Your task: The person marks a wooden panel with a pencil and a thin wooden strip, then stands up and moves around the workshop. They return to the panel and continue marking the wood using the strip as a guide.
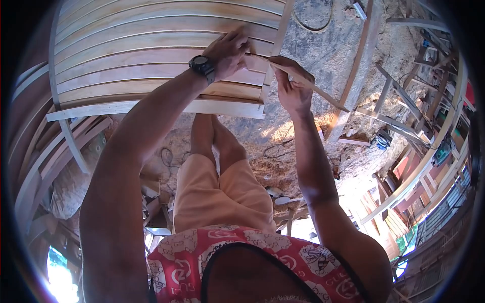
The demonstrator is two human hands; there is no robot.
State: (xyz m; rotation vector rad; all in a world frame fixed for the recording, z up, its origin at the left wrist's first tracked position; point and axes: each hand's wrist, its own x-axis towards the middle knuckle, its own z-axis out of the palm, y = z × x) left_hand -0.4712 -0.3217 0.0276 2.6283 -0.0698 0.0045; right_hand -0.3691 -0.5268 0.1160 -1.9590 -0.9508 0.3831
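Observation:
My right hand (294, 88) is wrapped round a thin wooden strip (323, 93) just past the right edge of a slatted wooden panel (166, 43). The strip slants down to the right, and its other end reaches toward my left hand (230, 53). That hand, with a black watch (202, 65) on its wrist, is over the slats near the panel's right side. Motion blurs its fingers, so whether they grip anything cannot be made out. The panel's pale slats lie side by side within a frame.
A long wooden beam (353, 65) lies on the dusty ground to the right. Wooden frames (399, 96) and curved pieces crowd the far right. More lumber (55, 156) leans at the left. A cord (313, 25) loops on the ground beyond the panel.

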